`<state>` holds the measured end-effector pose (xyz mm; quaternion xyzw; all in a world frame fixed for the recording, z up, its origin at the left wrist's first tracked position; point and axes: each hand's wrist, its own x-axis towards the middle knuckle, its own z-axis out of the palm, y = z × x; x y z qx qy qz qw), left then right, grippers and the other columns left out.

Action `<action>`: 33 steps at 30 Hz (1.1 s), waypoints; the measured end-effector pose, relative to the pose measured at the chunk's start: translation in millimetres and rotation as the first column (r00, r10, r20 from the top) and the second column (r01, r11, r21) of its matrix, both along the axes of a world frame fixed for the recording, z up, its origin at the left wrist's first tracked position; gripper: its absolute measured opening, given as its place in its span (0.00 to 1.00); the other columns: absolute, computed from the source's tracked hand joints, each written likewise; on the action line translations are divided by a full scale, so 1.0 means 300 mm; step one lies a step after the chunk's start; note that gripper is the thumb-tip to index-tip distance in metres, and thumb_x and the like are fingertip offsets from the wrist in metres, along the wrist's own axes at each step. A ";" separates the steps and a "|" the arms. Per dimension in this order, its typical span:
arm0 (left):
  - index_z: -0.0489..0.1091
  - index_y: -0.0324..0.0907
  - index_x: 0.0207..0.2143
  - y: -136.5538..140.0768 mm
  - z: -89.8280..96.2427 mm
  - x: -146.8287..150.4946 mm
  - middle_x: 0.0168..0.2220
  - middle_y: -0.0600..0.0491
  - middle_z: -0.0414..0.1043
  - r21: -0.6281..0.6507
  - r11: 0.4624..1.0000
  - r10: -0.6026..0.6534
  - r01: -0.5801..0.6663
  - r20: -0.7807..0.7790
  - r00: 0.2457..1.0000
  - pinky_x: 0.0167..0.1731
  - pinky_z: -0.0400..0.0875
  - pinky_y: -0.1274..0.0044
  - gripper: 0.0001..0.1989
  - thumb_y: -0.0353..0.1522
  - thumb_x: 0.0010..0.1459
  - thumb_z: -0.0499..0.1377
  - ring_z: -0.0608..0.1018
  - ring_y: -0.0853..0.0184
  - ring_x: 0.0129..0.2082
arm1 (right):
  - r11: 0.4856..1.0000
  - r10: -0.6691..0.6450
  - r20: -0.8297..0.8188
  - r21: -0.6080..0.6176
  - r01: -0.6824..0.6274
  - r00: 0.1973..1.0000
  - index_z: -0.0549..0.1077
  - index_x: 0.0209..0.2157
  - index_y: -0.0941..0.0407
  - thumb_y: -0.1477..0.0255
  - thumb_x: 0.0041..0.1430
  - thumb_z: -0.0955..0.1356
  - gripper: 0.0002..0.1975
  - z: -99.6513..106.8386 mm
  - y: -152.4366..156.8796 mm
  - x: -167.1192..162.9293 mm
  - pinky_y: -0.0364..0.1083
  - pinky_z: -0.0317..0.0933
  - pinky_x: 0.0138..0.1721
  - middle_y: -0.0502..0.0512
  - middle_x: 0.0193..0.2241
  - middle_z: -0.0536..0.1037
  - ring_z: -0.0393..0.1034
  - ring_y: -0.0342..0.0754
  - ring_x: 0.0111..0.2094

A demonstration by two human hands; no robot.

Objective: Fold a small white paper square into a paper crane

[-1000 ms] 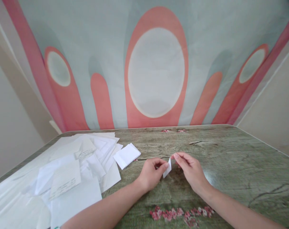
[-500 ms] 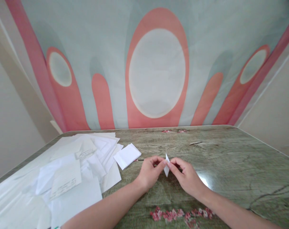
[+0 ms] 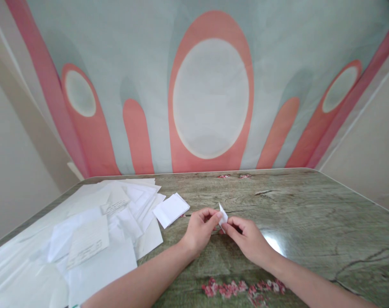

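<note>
A small folded piece of white paper (image 3: pixel 223 214) is held up between my hands over the wood-patterned table. My left hand (image 3: pixel 199 230) pinches its left side between thumb and fingers. On the lower right edge, the thumb and curled fingers of my right hand (image 3: pixel 247 237) grip the same piece. My fingers hide part of it, so the folds do not show clearly. Just left of my left hand lies a short stack of small white folded papers (image 3: pixel 171 210).
Loose white sheets (image 3: pixel 101 269), some with printed lines, spread in a heap over the left of the table (image 3: pixel 310 205). Pink blossoms (image 3: pixel 226 288) are pictured on its surface near the front. Behind the far edge hangs a grey-green and coral patterned backdrop (image 3: pixel 156 85).
The paper has tilted and turned, showing more of its face. My right hand has shifted slightly left and down along its edge. The stack and the heap have stayed put.
</note>
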<state>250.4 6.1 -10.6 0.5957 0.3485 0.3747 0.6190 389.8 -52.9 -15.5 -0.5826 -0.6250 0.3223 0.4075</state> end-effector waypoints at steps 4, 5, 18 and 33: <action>0.71 0.35 0.25 0.002 0.005 -0.002 0.21 0.55 0.67 -0.010 1.000 -0.001 0.001 -0.014 1.000 0.24 0.59 0.81 0.16 0.41 0.52 0.58 0.65 0.73 0.22 | 1.000 -0.011 -0.008 -0.014 0.011 1.000 0.69 0.26 0.58 0.64 0.59 0.61 0.15 0.003 0.001 0.007 0.41 0.53 0.27 0.48 0.22 0.70 0.61 0.43 0.25; 0.71 0.35 0.25 0.003 0.006 -0.003 0.21 0.55 0.67 -0.020 1.000 -0.010 0.009 -0.009 1.000 0.25 0.59 0.81 0.17 0.42 0.52 0.57 0.65 0.73 0.22 | 1.000 -0.006 -0.023 -0.018 0.005 1.000 0.69 0.26 0.58 0.63 0.59 0.60 0.15 0.003 0.002 0.010 0.41 0.53 0.27 0.49 0.22 0.70 0.61 0.43 0.25; 0.74 0.36 0.30 0.002 0.018 -0.010 0.25 0.53 0.68 -0.017 0.990 -0.140 0.140 0.036 0.990 0.25 0.62 0.80 0.19 0.44 0.53 0.56 0.68 0.70 0.26 | 1.000 0.020 -0.237 -0.017 -0.025 0.971 0.69 0.25 0.58 0.56 0.58 0.60 0.20 -0.002 0.013 0.023 0.42 0.57 0.32 0.50 0.24 0.71 0.66 0.47 0.29; 0.73 0.37 0.40 0.000 0.000 -0.015 0.30 0.50 0.70 0.024 0.992 -0.127 0.127 0.011 0.992 0.24 0.63 0.81 0.17 0.40 0.55 0.56 0.69 0.69 0.28 | 0.998 0.039 -0.315 -0.034 -0.052 0.948 0.70 0.26 0.58 0.56 0.58 0.60 0.21 0.004 0.010 0.022 0.42 0.58 0.32 0.50 0.24 0.70 0.64 0.46 0.29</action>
